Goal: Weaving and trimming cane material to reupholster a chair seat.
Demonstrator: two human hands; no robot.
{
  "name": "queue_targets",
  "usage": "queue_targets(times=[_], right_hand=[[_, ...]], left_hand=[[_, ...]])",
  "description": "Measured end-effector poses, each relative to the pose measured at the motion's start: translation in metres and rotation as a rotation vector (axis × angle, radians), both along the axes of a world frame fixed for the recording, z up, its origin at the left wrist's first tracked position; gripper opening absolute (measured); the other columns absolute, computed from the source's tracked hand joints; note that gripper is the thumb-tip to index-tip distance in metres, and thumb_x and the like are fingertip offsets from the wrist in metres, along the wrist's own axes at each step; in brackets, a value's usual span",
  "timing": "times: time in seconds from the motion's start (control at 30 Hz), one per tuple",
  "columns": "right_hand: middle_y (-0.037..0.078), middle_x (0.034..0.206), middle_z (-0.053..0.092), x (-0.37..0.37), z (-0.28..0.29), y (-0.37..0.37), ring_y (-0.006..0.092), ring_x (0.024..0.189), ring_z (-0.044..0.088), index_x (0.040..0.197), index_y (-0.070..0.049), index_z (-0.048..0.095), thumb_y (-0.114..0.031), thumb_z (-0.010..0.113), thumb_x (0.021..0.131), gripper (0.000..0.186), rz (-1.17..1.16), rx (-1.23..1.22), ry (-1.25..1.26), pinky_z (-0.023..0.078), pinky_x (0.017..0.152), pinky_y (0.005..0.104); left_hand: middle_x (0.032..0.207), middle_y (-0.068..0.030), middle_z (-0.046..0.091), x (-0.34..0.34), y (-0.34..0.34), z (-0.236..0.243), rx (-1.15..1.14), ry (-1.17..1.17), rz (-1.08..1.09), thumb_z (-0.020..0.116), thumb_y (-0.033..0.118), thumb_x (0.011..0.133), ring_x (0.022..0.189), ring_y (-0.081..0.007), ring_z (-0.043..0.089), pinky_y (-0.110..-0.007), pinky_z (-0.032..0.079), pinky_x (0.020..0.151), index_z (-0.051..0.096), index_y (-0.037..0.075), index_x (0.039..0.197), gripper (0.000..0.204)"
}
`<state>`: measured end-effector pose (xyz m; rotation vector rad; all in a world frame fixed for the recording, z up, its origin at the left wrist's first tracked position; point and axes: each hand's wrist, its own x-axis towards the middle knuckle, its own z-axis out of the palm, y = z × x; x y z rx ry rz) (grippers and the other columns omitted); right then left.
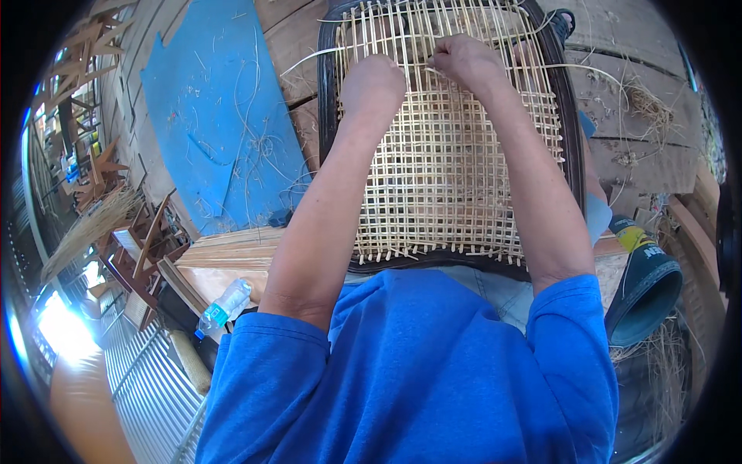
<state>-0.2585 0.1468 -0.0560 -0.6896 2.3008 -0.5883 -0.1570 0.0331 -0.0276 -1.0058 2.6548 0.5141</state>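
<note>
A woven cane panel (433, 178) in a dark wooden frame (572, 139) lies before me, tightly woven in its lower part and with looser, longer strips at the top. My left hand (374, 87) is closed at the upper left of the weave, its fingertips mostly hidden. My right hand (471, 63) pinches a pale cane strip (423, 66) just right of my left hand, at the loose part. Long strip ends stick out past both sides of the frame, curving down on the right.
A blue sheet (209, 116) with scraps lies left on plank flooring (607, 46). A plastic bottle (228, 305) is at lower left, a dark rubber boot (641, 286) at right, cane scraps (649, 104) beyond. Wooden pieces (104, 170) clutter the far left.
</note>
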Motion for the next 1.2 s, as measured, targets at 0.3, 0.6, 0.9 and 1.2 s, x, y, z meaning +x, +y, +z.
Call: queue_targets(times=[0.3,0.6,0.9,1.2], right_hand=[[0.011,0.081,0.064,0.000,0.000,-0.002,0.0221,0.071,0.061,0.092,-0.009,0.064,-0.033,0.057,0.080,0.028,-0.003,0.021,-0.004,0.047,0.071,0.0360],[0.010,0.075,0.063,0.009,-0.010,-0.016,0.0230,0.070,0.060,0.085,-0.010,0.066,-0.036,0.056,0.079,0.028,-0.132,0.086,0.023,0.046,0.070,0.0365],[0.009,0.063,0.059,-0.012,-0.010,0.001,0.0179,0.060,0.057,0.079,-0.005,0.065,-0.026,0.058,0.073,0.023,-0.051,-0.102,-0.122,0.048,0.060,0.0333],[0.010,0.076,0.063,0.000,-0.005,-0.018,0.0208,0.070,0.060,0.086,-0.008,0.065,-0.029,0.058,0.075,0.026,-0.105,0.125,-0.062,0.048,0.068,0.0348]], left_hand=[[0.087,-0.0162,0.064,-0.001,-0.015,-0.004,0.175,-0.166,0.103,0.054,0.018,0.075,0.085,-0.0295,0.062,-0.040,0.050,0.073,0.065,0.003,0.086,0.021],[0.067,-0.0134,0.062,0.010,-0.006,-0.014,0.071,0.056,0.083,0.057,0.023,0.074,0.066,-0.0272,0.061,-0.036,0.048,0.065,0.064,0.006,0.076,0.018],[0.084,-0.0140,0.063,0.005,-0.009,-0.003,-0.081,-0.154,-0.057,0.055,0.024,0.077,0.080,-0.0320,0.060,-0.041,0.047,0.071,0.064,0.007,0.083,0.020],[0.088,-0.0186,0.063,0.008,-0.034,-0.024,0.168,-0.089,0.071,0.055,0.020,0.074,0.085,-0.0320,0.060,-0.037,0.048,0.075,0.066,0.004,0.081,0.021]])
